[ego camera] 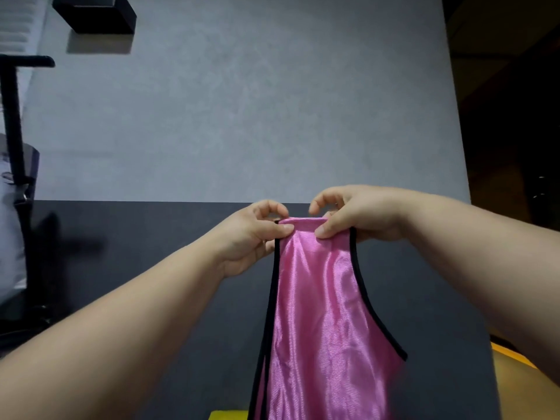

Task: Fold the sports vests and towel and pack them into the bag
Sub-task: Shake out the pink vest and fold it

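While the vest (pixel 318 313) hangs over the dark matte table (pixel 136 298): glossy pink ribbed cloth, black-bound edges, narrowing to a strap on top.
Left hand (pixel 251 237): pinches the strap's left corner.
Right hand (pixel 360 213): pinches its right corner, just beside.
Around: mottled grey wall (pixel 242 101), black box (pixel 94 13), yellow patch (pixel 228 415) half hidden by the vest.

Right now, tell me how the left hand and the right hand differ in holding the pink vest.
The left hand pinches the left corner of the pink vest strap; the right hand pinches its right corner. The left hand sits slightly lower in view than the right hand. Both pinch with thumbs facing the camera, and the pink vest hangs from them.
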`<action>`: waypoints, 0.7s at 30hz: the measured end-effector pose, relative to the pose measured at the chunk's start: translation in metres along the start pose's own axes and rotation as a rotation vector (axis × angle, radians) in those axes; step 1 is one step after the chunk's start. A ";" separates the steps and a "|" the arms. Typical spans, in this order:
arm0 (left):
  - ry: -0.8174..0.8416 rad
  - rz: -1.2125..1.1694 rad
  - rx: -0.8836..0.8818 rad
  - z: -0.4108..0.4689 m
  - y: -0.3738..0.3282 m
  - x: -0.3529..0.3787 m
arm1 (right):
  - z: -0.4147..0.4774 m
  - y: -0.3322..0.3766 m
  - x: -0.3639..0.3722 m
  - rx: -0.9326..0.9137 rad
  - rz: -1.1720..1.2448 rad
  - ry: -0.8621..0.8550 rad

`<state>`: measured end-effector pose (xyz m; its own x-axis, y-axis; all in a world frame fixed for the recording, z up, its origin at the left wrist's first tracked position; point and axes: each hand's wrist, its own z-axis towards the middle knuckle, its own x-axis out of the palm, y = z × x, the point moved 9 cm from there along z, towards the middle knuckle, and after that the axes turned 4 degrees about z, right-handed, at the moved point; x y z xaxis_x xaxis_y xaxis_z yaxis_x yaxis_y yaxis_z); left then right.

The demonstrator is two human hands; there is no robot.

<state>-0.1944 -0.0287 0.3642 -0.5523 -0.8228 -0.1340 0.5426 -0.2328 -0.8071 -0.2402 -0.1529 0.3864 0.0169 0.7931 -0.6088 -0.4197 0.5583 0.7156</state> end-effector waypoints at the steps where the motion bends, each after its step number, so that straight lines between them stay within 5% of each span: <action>1: -0.015 0.004 -0.004 -0.001 0.001 -0.001 | 0.000 -0.002 0.003 0.026 -0.016 0.023; 7: -0.130 -0.123 0.018 -0.007 0.008 -0.005 | 0.007 0.000 0.008 0.007 0.055 -0.012; 12: 0.107 0.026 -0.195 -0.020 0.047 0.011 | 0.009 -0.002 0.006 0.001 0.111 -0.009; 21: -0.071 0.150 -0.130 -0.018 0.052 0.009 | 0.005 -0.017 0.005 0.101 -0.157 -0.027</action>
<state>-0.1827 -0.0391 0.3107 -0.4225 -0.8790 -0.2211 0.5270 -0.0398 -0.8490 -0.2284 -0.1571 0.3733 0.1005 0.6997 -0.7074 -0.3172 0.6964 0.6438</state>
